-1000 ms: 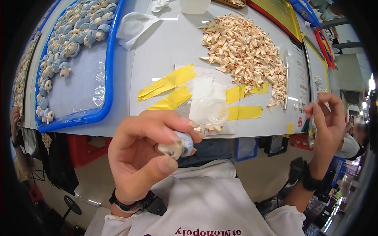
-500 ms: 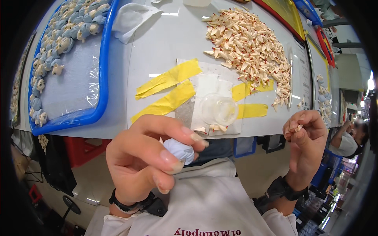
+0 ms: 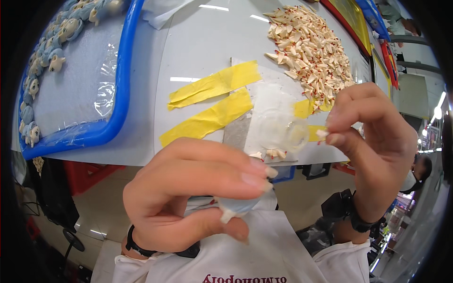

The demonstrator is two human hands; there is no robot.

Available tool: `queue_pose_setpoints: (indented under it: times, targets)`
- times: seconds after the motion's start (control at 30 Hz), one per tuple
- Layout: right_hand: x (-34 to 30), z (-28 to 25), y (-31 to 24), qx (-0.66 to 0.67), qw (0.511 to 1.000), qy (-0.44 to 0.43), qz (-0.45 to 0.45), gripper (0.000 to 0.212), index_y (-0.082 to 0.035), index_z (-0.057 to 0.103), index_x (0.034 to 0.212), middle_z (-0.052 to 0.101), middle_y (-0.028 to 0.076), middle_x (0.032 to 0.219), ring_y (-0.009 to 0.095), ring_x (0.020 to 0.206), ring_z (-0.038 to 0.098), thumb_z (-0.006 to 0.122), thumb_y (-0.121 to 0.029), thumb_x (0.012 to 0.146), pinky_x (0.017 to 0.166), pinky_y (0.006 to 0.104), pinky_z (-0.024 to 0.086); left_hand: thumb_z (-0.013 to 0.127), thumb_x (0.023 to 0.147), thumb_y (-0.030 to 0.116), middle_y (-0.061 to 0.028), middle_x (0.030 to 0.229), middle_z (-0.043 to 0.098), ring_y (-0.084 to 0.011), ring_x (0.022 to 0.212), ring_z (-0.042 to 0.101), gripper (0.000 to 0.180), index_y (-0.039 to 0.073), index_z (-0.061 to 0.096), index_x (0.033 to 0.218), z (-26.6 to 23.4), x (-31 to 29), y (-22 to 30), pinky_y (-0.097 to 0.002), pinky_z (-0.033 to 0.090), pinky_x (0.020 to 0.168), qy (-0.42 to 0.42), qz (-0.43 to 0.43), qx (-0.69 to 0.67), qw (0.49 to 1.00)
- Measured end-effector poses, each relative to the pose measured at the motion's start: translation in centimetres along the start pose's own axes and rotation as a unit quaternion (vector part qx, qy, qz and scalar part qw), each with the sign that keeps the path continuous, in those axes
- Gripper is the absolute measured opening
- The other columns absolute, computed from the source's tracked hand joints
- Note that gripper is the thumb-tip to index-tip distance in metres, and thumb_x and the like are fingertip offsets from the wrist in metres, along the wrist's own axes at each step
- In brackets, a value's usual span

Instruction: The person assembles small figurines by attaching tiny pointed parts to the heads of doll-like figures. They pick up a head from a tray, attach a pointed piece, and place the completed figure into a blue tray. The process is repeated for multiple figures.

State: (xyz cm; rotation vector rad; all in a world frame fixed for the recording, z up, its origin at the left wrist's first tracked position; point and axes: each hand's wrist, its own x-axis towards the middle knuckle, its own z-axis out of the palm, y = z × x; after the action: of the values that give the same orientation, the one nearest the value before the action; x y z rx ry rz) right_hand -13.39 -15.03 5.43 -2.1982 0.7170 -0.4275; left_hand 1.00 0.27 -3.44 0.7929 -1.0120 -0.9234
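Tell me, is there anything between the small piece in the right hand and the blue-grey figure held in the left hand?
Nothing visible stands between them. The right hand pinches a small white piece at its fingertips, and the left hand holds the blue-grey figure lower down. Only open air lies between them; the clear dish sits on the table behind.

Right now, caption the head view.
Left hand pinches a small pale-blue figurine; right hand holds a tiny white piece.

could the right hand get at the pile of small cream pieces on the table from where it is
Probably yes: the right hand hovers just below the pile of cream pieces, nothing between them, though its fingers already pinch one small piece.
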Motion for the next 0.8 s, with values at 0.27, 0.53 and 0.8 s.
queue_pose_setpoints:
  times: [0.27,0.53,0.8]
  targets:
    - [1.3,1.9,-2.6,-0.287,0.949,-0.007,-0.13,0.019,-0.001,0.056,0.066,0.049,0.007,0.07,0.017,0.066,0.048,0.06,0.011,0.053,0.06,0.0265,0.036,0.072,0.069,0.006,-0.0198,0.1,0.048,-0.0247,0.079,0.061,0.034,-0.001,0.051,0.095,0.1,0.0,0.1,-0.026,0.052,0.065,0.013,-0.014,-0.002,1.0]
    - [-0.5,0.3,-2.9,-0.104,0.981,-0.081,-0.143,0.015,-0.006,0.058,0.069,0.048,0.006,0.071,0.012,0.062,0.044,0.067,0.002,0.061,0.055,0.0214,0.032,0.074,0.068,0.009,-0.02,0.098,0.049,-0.0232,0.076,0.06,0.04,-0.001,0.049,0.096,2.0,0.3,0.2,-0.0266,0.051,0.065,0.085,-0.029,-0.094,0.992]
    - [-3.2,2.0,-1.7,0.012,0.992,-0.014,-0.124,0.021,-0.008,0.056,0.072,0.049,0.004,0.069,0.013,0.06,0.045,0.066,0.007,0.06,0.053,0.0218,0.034,0.063,0.072,0.003,-0.0213,0.093,0.053,-0.021,0.077,0.059,0.023,-0.004,0.055,0.092,2.0,0.2,0.9,-0.0271,0.047,0.071,0.02,0.016,0.062,0.998]
